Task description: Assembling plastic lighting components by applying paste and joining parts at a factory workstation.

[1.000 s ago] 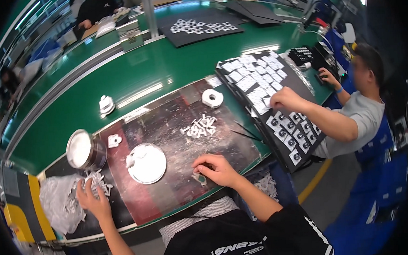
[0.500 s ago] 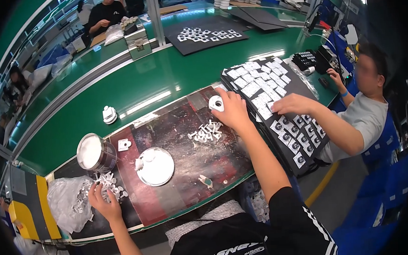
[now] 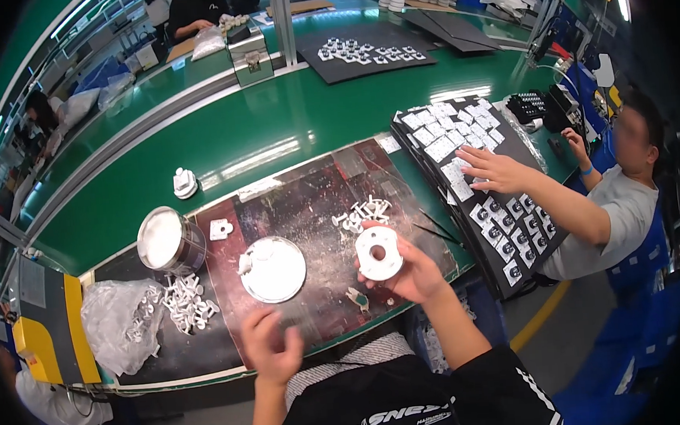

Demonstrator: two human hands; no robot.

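My right hand (image 3: 415, 274) grips a round white plastic part (image 3: 391, 265) with a hole in its middle, held up over the bench's front. Nearer the front edge, my left hand (image 3: 273, 349) is in the air with its fingers curled; they are smeared by motion, and whatever they hold, if anything, does not show. Between and beyond the hands stands a white dish (image 3: 280, 282) with a white lump at its rim. Small white mushroom-shaped plastic pins (image 3: 366, 212) lie just beyond the white part. More white pins (image 3: 189, 303) are heaped at the left.
An open tub (image 3: 161, 237), a clear plastic bag (image 3: 122, 323) and a small white part (image 3: 220, 229) are on the left. A white stacked part (image 3: 185, 183) stands on the green surface. At right, a co-worker's hand (image 3: 495, 170) is over a black board (image 3: 464, 202) covered with parts.
My right hand has brought the round white part from the far right of the mat toward me. My left hand has left the pin heap and moved right. The view has shifted slightly.
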